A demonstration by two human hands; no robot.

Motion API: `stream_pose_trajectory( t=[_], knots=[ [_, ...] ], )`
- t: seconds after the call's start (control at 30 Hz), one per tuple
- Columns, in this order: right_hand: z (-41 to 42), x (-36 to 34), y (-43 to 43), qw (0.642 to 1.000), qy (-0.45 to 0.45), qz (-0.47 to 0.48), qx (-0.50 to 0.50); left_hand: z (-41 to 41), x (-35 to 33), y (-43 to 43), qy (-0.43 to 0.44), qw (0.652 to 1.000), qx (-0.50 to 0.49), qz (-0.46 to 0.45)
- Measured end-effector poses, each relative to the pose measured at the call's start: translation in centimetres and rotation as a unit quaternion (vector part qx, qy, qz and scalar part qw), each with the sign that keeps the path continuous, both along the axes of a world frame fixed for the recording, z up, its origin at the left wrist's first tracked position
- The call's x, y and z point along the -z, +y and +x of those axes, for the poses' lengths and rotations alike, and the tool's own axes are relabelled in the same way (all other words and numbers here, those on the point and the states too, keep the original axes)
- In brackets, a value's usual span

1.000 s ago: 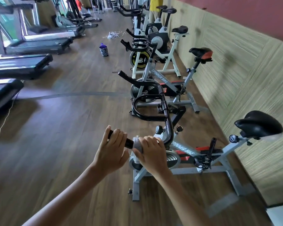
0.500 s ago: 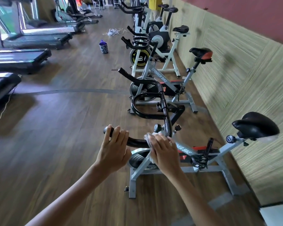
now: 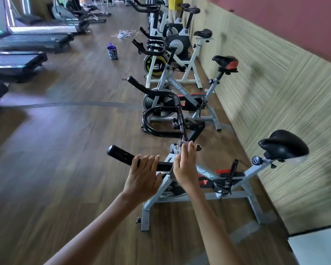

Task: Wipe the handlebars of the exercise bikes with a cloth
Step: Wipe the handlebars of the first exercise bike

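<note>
- Grey cloth (image 3: 178,148) shows in the head view only as a bunched edge under the right hand (image 3: 185,165). That hand's fingers lie over it with their tips bent across the handlebar (image 3: 122,155) close to the centre stem, so the hand clamps the cloth against the bar.
- The left hand (image 3: 143,175) grips the black tube just to the left of the right hand, fingers curled over the top. The two hands are nearly touching.
- From the right grip, the bar's straight arm runs leftward and slightly away, passes under the left hand and ends in a rounded tip beyond it. The black loop (image 3: 155,129) of the same bar lies straight ahead, past the right fingertips.
- Judged from this, a stroke onto the loop would go forward along the stem, and the right hand, which has the cloth, is the nearer one. The left hand looks placed to steady the nearest bike (image 3: 246,172).
- The next bike (image 3: 180,87) stands farther along the wall, with its bars well apart from both hands.
</note>
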State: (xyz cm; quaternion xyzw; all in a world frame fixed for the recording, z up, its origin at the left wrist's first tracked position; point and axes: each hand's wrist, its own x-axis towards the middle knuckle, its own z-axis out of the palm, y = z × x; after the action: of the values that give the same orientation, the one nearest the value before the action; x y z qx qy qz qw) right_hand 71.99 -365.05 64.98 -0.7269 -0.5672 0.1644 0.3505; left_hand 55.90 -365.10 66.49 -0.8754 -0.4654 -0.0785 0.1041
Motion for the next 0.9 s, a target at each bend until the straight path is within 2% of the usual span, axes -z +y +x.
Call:
stream_pose_trajectory(
  t=[0.13,0.2,0.33,0.53,0.63,0.83,0.9],
  knots=[
    [3.3,-1.5,5.5,0.988,0.118,-0.093,0.023,0.1,0.1,0.0,-0.022,0.999,0.011,0.030],
    [4.0,-2.0,5.9,0.983,0.145,-0.111,0.028,-0.1,0.2,-0.1,-0.026,0.999,0.016,0.035],
    [1.4,-0.8,1.6,0.992,0.112,-0.054,-0.007,-0.3,0.7,0.1,-0.034,0.998,0.022,0.039],
    [3.4,-1.6,5.1,0.993,0.093,-0.073,-0.011,-0.5,0.7,0.1,-0.052,0.996,0.042,0.061],
    [3.2,-1.0,4.6,0.998,0.045,-0.047,-0.016,-0.6,0.6,0.1,-0.054,0.995,0.045,0.068],
    [1.4,0.2,1.2,1.000,0.012,0.020,-0.002,-0.7,0.6,-0.1,-0.059,0.995,0.045,0.072],
    [1.6,-0.5,2.1,1.000,0.025,0.016,-0.003,-0.9,0.5,0.0,-0.042,0.995,0.047,0.079]
  ],
)
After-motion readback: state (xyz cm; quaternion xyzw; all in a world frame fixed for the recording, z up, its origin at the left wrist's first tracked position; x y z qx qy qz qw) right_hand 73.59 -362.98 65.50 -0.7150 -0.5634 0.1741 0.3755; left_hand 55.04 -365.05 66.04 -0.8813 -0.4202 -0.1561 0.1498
